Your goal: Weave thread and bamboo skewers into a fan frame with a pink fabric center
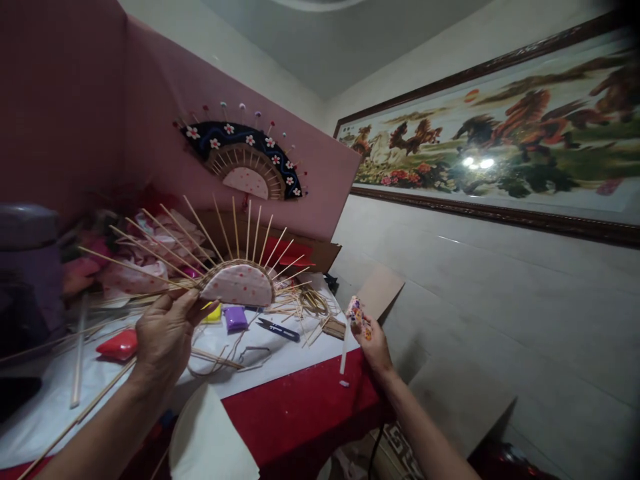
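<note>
My left hand (pixel 167 331) pinches the lower left corner of a half-round fan frame (pixel 237 285) above the table. Its base is covered in pale pink spotted cloth and edged with woven brown strands. Thin bamboo sticks radiate from that edge. Off to the right, my right hand (pixel 376 350) is closed around what looks like a hot glue gun (pixel 357 317) with a colourful flowered pattern, partly hidden by my fingers. A whitish glue stick (pixel 344 353) extends down from it. A purple clay packet (pixel 235 319) and a yellow packet (pixel 212 313) lie below the fan frame.
Thread snips (pixel 278 329), loose sticks and a red packet (pixel 118 345) lie on the white table cover (pixel 280 370). A finished dark flowered fan (pixel 245 157) is mounted on the pink board (pixel 320 173) behind. At the near edge stands a pale paper-lined container (pixel 210 433).
</note>
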Available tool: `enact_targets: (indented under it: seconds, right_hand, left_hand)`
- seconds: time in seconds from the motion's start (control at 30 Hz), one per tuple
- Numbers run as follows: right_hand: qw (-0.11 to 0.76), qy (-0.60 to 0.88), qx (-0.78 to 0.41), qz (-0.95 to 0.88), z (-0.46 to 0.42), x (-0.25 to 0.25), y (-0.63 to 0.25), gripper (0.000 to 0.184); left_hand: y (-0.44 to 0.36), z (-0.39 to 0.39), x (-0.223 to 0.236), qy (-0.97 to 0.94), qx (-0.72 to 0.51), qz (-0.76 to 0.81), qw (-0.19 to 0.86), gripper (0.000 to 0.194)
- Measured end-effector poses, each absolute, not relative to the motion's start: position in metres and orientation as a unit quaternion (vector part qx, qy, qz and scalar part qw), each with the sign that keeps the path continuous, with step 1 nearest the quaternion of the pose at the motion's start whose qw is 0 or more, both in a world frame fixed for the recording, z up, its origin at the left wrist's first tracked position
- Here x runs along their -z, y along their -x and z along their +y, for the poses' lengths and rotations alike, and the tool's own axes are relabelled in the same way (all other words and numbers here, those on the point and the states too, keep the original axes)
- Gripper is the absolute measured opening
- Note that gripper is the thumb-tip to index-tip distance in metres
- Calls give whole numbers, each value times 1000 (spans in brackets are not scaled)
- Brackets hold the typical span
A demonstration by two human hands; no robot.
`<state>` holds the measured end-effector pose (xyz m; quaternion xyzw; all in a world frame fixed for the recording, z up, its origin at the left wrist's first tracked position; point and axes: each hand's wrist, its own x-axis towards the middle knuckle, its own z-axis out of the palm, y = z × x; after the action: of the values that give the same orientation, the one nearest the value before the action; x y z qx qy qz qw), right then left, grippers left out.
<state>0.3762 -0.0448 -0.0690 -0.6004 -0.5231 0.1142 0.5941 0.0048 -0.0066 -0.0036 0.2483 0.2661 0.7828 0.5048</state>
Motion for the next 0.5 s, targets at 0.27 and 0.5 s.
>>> enact_targets:
  seconds: [0.27,0.5]
  right_hand:
    - [654,489,-398,-419,-82,20,-310,35]
    - [537,444,-512,-502,-94,-17,-223,39]
  left_hand:
    - [-12,-7,12,-282,-780,254,497,22]
    - [-18,-11,21,-362,-720,249,537,29]
